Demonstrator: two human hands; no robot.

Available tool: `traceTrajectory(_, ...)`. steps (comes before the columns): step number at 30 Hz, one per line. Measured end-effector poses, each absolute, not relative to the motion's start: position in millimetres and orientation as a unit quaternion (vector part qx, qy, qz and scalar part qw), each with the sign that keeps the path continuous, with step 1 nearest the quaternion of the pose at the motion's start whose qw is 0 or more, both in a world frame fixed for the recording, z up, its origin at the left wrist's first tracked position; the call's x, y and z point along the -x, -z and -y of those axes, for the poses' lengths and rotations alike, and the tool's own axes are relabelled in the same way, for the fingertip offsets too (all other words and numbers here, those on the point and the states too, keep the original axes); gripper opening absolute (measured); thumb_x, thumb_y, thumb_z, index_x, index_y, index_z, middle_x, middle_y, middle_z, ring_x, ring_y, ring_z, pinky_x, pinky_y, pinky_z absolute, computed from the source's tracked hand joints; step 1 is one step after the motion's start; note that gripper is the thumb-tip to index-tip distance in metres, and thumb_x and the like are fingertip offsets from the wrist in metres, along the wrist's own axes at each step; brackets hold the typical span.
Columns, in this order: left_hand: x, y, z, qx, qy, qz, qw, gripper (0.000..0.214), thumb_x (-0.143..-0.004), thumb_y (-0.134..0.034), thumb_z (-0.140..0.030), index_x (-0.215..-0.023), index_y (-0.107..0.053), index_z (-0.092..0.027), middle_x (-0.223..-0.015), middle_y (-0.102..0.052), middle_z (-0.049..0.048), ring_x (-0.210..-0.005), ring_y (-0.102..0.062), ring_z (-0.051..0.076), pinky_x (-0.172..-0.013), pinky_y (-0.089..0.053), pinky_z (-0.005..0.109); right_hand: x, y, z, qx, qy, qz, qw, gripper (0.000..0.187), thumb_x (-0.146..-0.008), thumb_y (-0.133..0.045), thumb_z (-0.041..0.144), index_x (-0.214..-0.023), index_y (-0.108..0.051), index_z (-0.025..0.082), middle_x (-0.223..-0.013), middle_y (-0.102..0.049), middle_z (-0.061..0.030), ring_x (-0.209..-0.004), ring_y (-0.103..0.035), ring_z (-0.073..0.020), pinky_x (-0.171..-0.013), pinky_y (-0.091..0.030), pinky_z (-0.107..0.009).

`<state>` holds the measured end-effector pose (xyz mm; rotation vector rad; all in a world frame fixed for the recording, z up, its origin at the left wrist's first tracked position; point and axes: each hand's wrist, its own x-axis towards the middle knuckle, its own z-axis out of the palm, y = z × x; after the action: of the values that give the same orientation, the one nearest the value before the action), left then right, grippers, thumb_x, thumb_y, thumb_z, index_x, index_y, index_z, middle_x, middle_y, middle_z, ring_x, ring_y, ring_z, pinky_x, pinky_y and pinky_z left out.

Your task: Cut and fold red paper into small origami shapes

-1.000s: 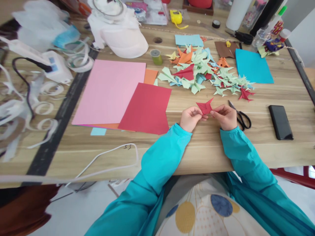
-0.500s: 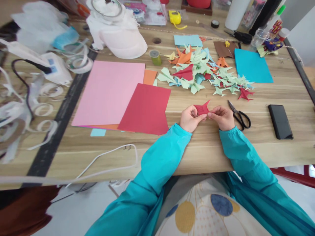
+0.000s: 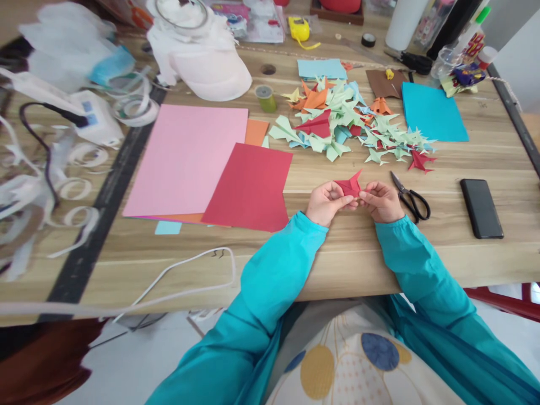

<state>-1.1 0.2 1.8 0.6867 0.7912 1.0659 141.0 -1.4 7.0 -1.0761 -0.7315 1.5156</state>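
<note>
Between both hands is a small folded red paper piece (image 3: pixel 349 187), one pointed tip sticking up. My left hand (image 3: pixel 328 202) is closed on its left side, thumb along the lower edge. My right hand (image 3: pixel 382 202) pinches its lower right corner; the fingertips partly hide that corner. Just right of my right hand lie scissors (image 3: pixel 413 201) with black handles. Beyond the hands is a heap of folded paper shapes (image 3: pixel 337 115) in pale green, orange, red and blue. One red folded star-like shape (image 3: pixel 421 161) sits at the heap's near right end.
Pink sheets (image 3: pixel 189 157) and a notched red sheet (image 3: pixel 251 185) lie at left. A black phone (image 3: pixel 481 208) rests at right, with blue paper (image 3: pixel 434 112) behind it. White strips, a power strip (image 3: pixel 95 121) and a white cap (image 3: pixel 211 67) crowd the far left.
The folded red paper has shifted slightly right and turned a little in my fingers. My right fingertips have moved slightly along its lower right corner. Everything else stays in place.
</note>
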Motion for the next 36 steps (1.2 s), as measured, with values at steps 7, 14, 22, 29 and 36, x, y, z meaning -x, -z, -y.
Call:
traceTrajectory(7, 3, -4, -1, -0.303, -0.482, -0.368, 0.735, 0.045, -0.048, -0.083, -0.024, -0.059, -0.040, -0.014, -0.057, -0.066, 0.0006, -0.050, -0.064, 0.014, -0.050, -0.052, 0.024, -143, -11, 1, 0.470, -0.640, 0.305, 0.526, 0.040, -0.038, -0.087, 0.029, -0.064, -0.058, 0.017, -0.051, -0.064, 0.0027, -0.044, -0.058, -0.0095, -0.045, -0.047, -0.020)
traceTrajectory(14, 3, -5, -1, -0.306, -0.484, -0.380, 0.726, 0.044, -0.047, -0.082, -0.024, -0.058, -0.040, -0.015, -0.055, -0.065, 0.0002, -0.047, -0.062, 0.013, -0.047, -0.048, 0.022, -143, -10, 3, 0.467, -0.638, 0.381, 0.479, 0.038, -0.059, -0.073, 0.051, -0.062, -0.061, 0.016, -0.054, -0.064, -0.0010, -0.047, -0.058, -0.0106, -0.045, -0.046, -0.022)
traceTrajectory(22, -2, 1, -1, -0.331, -0.502, -0.379, 0.703, 0.046, -0.046, -0.083, -0.027, -0.060, -0.040, -0.016, -0.053, -0.061, -0.0037, -0.052, -0.063, 0.013, -0.053, -0.052, 0.025, -142, -8, 9, 0.489, -0.527, 0.520, 0.461, 0.037, -0.071, -0.065, 0.049, -0.053, -0.057, 0.017, -0.045, -0.058, 0.0013, -0.040, -0.049, -0.0081, -0.042, -0.040, -0.021)
traceTrajectory(29, -3, 0, 1, -0.331, -0.481, -0.356, 0.730, 0.053, -0.044, -0.084, -0.030, -0.060, -0.036, -0.017, -0.055, -0.061, -0.0044, -0.050, -0.061, 0.012, -0.051, -0.051, 0.025, -143, -13, 13, 0.480, -0.499, 0.551, 0.466, 0.036, -0.072, -0.064, 0.048, -0.052, -0.058, 0.018, -0.045, -0.056, 0.0016, -0.043, -0.048, -0.0088, -0.044, -0.039, -0.023)
traceTrajectory(36, -2, -1, 1, -0.326, -0.467, -0.354, 0.742, 0.053, -0.044, -0.085, -0.030, -0.059, -0.035, -0.016, -0.050, -0.060, -0.0042, -0.046, -0.060, 0.012, -0.048, -0.048, 0.024, -142, -12, 12, 0.474, -0.514, 0.561, 0.443, 0.043, -0.078, -0.056, 0.051, -0.052, -0.057, 0.017, -0.046, -0.056, 0.0003, -0.041, -0.048, -0.0088, -0.042, -0.037, -0.022)
